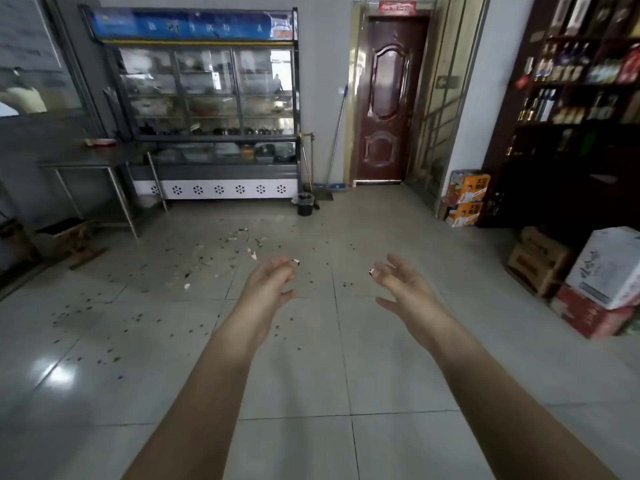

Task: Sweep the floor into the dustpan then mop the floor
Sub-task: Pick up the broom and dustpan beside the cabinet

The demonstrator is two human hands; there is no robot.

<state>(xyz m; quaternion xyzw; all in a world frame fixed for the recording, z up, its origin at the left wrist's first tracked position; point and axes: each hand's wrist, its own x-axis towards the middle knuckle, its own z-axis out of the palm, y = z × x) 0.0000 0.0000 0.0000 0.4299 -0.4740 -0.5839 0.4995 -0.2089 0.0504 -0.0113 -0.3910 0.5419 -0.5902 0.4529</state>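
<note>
Two hands: the left hand (270, 285) and the right hand (401, 285) reach forward over the floor (381, 358), fingers loosely spread and slightly curled, holding nothing.
Debris: the crumbs and scraps (207, 261) lie scattered over the tiles, mostly ahead and to the left of the hands. They are thickest toward the display cabinet (207, 98), and a few specks sit between the hands.
Broom and dustpan: what looks like a broom handle (306, 161) stands at the cabinet's right end with a dark dustpan (325, 195) at its foot, just beside a small black bin (305, 204). Both are well apart from the hands.
Mop: the mop (337, 133) leans on the far wall between the cabinet and the brown door (389, 98), its head on the floor.
Floor state: the tiles look dry, with no pile gathered and no wet streaks showing.
Done so far: nothing, as far as I can judge, since every tool is parked and the litter is spread out.
Left to do: the whole task. Fetch the broom and dustpan, gather and scoop the debris, then take the mop over the tiles.
</note>
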